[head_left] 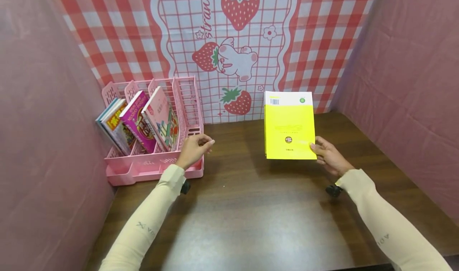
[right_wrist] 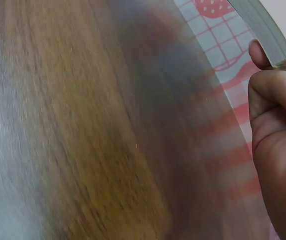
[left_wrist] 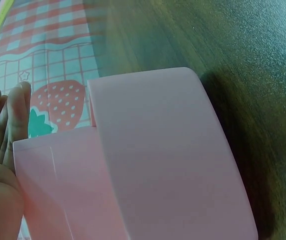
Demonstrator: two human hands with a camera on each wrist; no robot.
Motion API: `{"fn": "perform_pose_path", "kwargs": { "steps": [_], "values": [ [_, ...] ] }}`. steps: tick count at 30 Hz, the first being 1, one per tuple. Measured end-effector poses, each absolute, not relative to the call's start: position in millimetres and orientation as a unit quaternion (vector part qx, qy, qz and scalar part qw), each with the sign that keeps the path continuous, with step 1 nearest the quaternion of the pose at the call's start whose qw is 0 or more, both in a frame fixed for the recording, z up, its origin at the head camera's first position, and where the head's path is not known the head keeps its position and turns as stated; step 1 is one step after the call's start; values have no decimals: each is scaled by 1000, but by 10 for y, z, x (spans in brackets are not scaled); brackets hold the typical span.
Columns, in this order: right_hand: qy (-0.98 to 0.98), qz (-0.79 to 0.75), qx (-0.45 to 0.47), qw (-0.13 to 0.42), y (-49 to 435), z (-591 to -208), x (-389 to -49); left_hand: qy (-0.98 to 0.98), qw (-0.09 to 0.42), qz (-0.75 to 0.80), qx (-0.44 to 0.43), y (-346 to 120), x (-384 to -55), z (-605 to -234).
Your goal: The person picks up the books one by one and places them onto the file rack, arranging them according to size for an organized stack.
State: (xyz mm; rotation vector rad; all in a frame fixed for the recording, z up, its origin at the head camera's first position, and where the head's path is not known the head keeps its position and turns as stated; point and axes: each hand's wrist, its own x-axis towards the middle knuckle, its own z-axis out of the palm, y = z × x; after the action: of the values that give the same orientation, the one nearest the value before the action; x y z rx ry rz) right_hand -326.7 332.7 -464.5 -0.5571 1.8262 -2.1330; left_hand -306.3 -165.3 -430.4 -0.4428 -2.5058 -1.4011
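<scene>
My right hand (head_left: 331, 157) grips a yellow book (head_left: 289, 123) by its lower right corner, thumb on the cover and fingers behind. The book is upright above the table, its barcode side facing me. In the right wrist view the page edges (right_wrist: 265, 32) show between thumb and fingers. My left hand (head_left: 193, 148) holds nothing, its fingers bent loosely beside the right end of a pink desk organizer (head_left: 143, 159). Leaning in the organizer's slots are a pink book (head_left: 163, 119), a purple book (head_left: 140, 121) and several thinner books (head_left: 118, 125) at the left.
The brown wooden table (head_left: 244, 207) stretches between pink cloth walls (head_left: 405, 83) on both sides. Behind it hangs a strawberry-patterned checked cloth (head_left: 229, 59). The organizer's rightmost slot (head_left: 188, 103) has no book in it. Small open trays line its front.
</scene>
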Motion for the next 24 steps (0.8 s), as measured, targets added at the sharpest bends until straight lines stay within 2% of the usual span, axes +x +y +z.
{"fn": "perform_pose_path", "kwargs": {
  "steps": [12,24],
  "values": [
    [630,-738,-196,142,3149,-4590,-3240,-852,104,-490,-151,-1626,-3076,-4311],
    [624,-740,-204,147,2969,-4602,-3221,-869,119,-453,-158,-1600,-3070,-4299]
  ]
}}
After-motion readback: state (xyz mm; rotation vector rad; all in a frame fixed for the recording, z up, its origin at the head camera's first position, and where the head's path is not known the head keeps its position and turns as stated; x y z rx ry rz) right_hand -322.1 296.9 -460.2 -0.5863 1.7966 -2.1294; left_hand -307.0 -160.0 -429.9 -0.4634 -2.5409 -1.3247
